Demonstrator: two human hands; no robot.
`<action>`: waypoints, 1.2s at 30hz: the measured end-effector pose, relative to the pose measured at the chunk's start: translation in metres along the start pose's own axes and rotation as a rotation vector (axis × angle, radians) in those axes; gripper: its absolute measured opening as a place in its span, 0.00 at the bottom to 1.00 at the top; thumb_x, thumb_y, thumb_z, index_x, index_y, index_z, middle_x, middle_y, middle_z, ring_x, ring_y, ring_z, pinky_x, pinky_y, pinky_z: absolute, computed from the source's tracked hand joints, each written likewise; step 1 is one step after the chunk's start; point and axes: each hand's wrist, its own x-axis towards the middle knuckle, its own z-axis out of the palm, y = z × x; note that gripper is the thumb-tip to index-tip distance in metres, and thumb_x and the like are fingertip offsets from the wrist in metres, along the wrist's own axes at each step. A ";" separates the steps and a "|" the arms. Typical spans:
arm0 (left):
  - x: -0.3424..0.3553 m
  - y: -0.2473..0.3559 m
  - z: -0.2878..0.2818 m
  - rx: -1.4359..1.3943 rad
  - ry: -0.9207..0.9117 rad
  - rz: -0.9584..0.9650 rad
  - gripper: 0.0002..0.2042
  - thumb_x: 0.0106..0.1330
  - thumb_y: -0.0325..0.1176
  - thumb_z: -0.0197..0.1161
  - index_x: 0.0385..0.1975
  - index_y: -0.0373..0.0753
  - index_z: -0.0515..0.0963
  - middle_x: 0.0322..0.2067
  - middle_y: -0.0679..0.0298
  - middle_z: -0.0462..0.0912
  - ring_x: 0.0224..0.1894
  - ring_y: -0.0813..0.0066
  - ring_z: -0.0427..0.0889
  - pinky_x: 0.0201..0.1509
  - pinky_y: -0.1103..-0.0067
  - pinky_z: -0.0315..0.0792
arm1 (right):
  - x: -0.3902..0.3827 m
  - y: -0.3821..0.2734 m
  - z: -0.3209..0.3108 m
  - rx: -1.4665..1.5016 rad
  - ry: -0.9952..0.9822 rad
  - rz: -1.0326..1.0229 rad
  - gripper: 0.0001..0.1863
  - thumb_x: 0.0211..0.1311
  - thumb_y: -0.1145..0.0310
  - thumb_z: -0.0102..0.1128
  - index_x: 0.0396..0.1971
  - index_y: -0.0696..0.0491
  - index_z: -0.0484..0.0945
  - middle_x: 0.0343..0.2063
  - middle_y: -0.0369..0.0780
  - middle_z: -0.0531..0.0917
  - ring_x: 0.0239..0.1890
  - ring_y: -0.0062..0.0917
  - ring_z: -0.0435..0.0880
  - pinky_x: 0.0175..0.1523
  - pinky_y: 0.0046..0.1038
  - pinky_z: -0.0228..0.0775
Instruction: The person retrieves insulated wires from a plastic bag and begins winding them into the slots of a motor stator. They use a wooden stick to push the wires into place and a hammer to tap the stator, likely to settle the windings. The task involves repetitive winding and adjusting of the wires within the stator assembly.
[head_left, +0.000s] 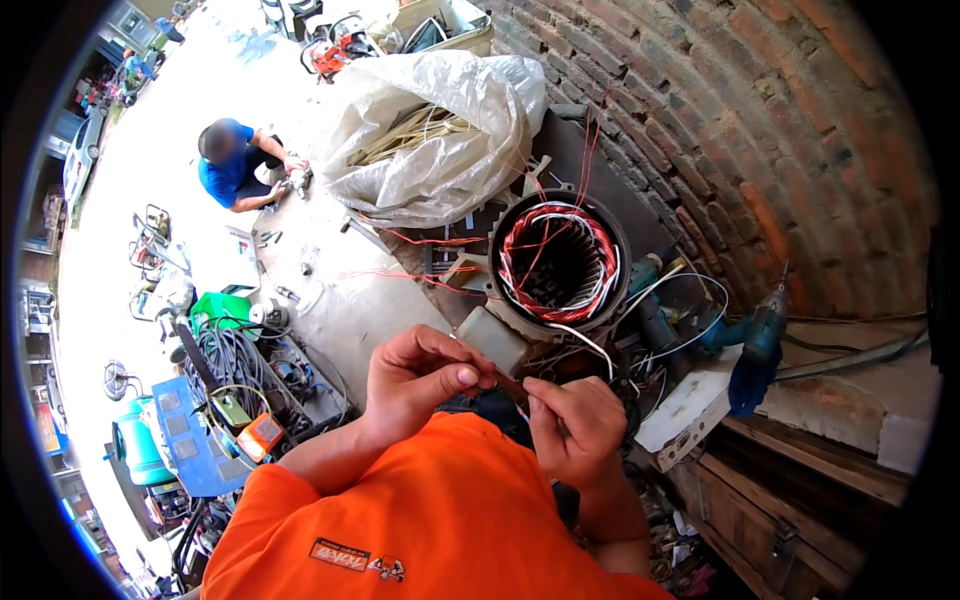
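Observation:
My left hand (420, 378) is closed in a pinch in front of my chest, thumb against the fingers. Close beside it, my right hand (575, 425) is pinched too. Between the two hands runs a thin reddish-brown strand that looks like wire (509, 386), gripped at both ends; its exact kind is too small to make out. Just beyond the hands stands an open motor stator (494, 262), its round housing lined with slots. Red and white wound bundles (512, 240) ring its opening. Loose red leads (428, 238) trail from it to the left and upward.
A white plastic sack (440, 190) of pale strips lies beyond the stator, beside a brick wall (740, 120). At right, a power drill (766, 328) sits near a white board (690, 415). Cables (250, 365) are heaped at left. A person in blue (228, 180) crouches far left.

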 end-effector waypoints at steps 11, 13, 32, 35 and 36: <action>0.005 0.006 -0.007 -0.123 0.113 -0.128 0.05 0.69 0.24 0.63 0.41 0.32 0.77 0.38 0.52 0.86 0.38 0.68 0.88 0.38 0.78 0.81 | 0.008 -0.002 0.012 -0.028 0.003 0.011 0.13 0.54 0.81 0.64 0.41 0.56 0.84 0.16 0.35 0.74 0.16 0.28 0.71 0.24 0.30 0.59; 0.005 0.006 -0.009 -0.123 0.109 -0.119 0.04 0.69 0.24 0.63 0.40 0.32 0.78 0.38 0.52 0.86 0.38 0.68 0.88 0.38 0.79 0.81 | 0.009 -0.002 0.012 -0.039 -0.004 0.017 0.12 0.55 0.80 0.64 0.41 0.56 0.84 0.16 0.35 0.75 0.16 0.28 0.71 0.24 0.30 0.59; -0.002 -0.009 -0.001 0.371 0.231 0.396 0.08 0.63 0.17 0.65 0.39 0.34 0.75 0.43 0.57 0.77 0.40 0.75 0.79 0.40 0.80 0.76 | 0.002 -0.011 0.031 -0.094 0.021 0.043 0.13 0.53 0.84 0.60 0.40 0.60 0.84 0.16 0.39 0.73 0.16 0.33 0.72 0.23 0.32 0.62; -0.001 0.008 -0.004 0.806 0.230 0.686 0.11 0.56 0.18 0.70 0.37 0.36 0.78 0.43 0.57 0.80 0.44 0.70 0.81 0.45 0.77 0.77 | 0.005 -0.014 0.026 -0.070 -0.075 0.058 0.11 0.57 0.83 0.58 0.40 0.62 0.84 0.19 0.42 0.77 0.19 0.31 0.74 0.25 0.29 0.62; 0.001 0.014 -0.010 0.871 0.156 0.703 0.11 0.56 0.19 0.70 0.37 0.37 0.78 0.42 0.58 0.81 0.45 0.69 0.81 0.45 0.76 0.77 | 0.005 -0.013 0.023 -0.062 -0.117 0.066 0.11 0.59 0.83 0.57 0.40 0.63 0.83 0.21 0.43 0.79 0.20 0.30 0.75 0.26 0.27 0.62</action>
